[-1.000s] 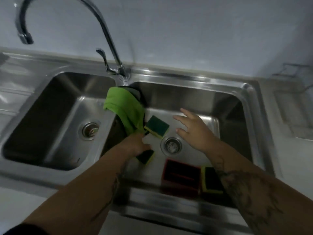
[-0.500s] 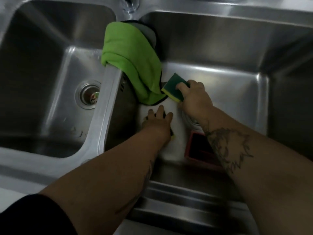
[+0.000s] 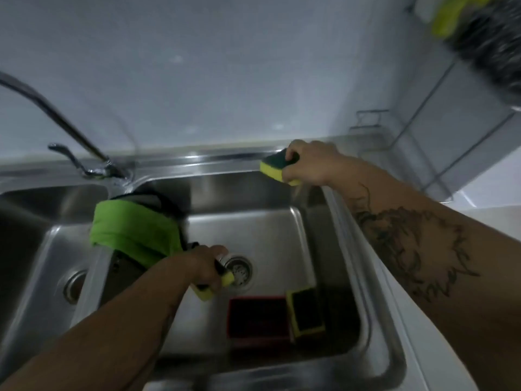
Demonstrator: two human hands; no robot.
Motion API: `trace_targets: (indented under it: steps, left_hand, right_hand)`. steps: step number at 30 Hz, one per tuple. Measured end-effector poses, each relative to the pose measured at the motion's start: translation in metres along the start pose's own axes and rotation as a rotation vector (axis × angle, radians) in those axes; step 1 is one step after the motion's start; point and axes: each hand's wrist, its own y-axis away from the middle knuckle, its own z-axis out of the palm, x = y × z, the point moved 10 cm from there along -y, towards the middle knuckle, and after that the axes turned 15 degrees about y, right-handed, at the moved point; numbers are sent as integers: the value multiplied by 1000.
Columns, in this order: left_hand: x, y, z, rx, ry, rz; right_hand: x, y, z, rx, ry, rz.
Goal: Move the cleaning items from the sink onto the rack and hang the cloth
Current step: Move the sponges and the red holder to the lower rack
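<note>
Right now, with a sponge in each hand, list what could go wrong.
1. The yellow-and-green sponge in the right hand hangs over the steel sink's rim; it may drip there.
2. The left hand pinches its sponge loosely; it could drop.
3. The left forearm brushes the green cloth, possibly dislodging it.

The curved steel tap (image 3: 50, 114) is cut off by the left edge, so its spout is not visible. At the top right corner, a dark blurred object (image 3: 490, 49) and a yellow-green item (image 3: 448, 21) on it are too smeared to identify and are cut by the edge. The yellow and green sponge (image 3: 217, 286) in the left hand (image 3: 205, 270) is mostly covered by the fingers. The green cloth (image 3: 135, 235) hides the sink divider under it.
</note>
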Motion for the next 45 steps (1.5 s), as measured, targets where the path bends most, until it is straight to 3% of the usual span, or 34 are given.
trace_targets:
  steps: [5,10,16,23,28,30,33,36,41,45]
  left_hand:
    - [135,34,-60,229,139,256]
    - [246,51,-102,381,185,534]
    - [335,42,-117,410,112,706]
    - [371,1,-107,381,102,706]
    - [395,-4,-109,349,64,736]
    - [408,-3,-116,362,67,751]
    - [433,4,-119,388,38,785]
    - [458,5,-113,406,-44,787]
    - [486,0,-78,395,-223,801]
    - [492,-7,-59,486,-376,803]
  right_hand:
    - [113,28,-73,366,-140,228]
    - [179,45,-70,558,29,327]
    - [212,17,-21,376,182,335]
    - [213,-31,8,181,305,294]
    - [221,-31,1,139,77,217]
    - [225,-9,-16,216,20,225]
    - [213,55,-38,460,-45,227]
    - [185,117,-21,625,-72,173]
    - [172,141,44,520,126,198]
    - [167,142,64,456,165,221]
